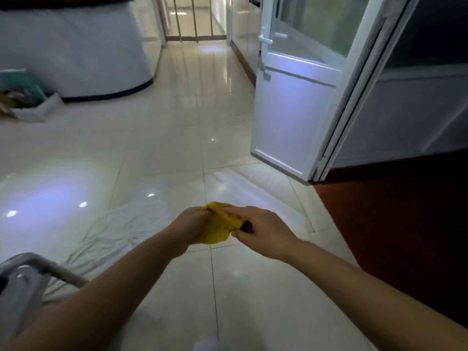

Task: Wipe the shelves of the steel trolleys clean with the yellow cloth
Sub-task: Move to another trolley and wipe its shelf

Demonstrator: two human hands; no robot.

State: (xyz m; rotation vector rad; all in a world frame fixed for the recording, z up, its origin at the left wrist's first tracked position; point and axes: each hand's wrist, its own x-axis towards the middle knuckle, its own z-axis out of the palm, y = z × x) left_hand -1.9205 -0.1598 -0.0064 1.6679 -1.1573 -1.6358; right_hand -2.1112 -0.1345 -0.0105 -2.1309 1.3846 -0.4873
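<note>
While your left hand (188, 225) grips the yellow cloth (219, 225), your right hand (258, 230) pinches its other edge above the floor (152, 153).

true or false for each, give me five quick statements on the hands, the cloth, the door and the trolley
1. Both hands hold the yellow cloth. True: left hand and right hand each grip it.
2. The cloth is pressed on a trolley shelf. False: it is held in the air above the tiled floor.
3. The white door stands open. True.
4. The steel trolley is at the right edge. False: lower left corner.
5. The cloth is blue. False: yellow.
</note>
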